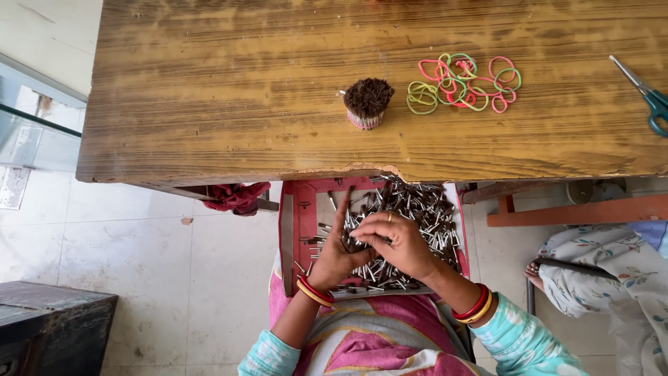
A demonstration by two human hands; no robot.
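Silvery metal pins [417,209] beyond counting in one red tray [300,209]; left hand [337,251] and right hand [396,240] cup one bunch [356,233] between closed fingers

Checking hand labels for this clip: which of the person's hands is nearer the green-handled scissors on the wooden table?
Right hand: it lies below-left of the green-handled scissors; the left hand is farther left.

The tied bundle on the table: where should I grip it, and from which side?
Grip the bundle around its banded lower part, coming down from above with fingers on either side. It stands upright on the table with the dark tips up, and nothing crowds it.
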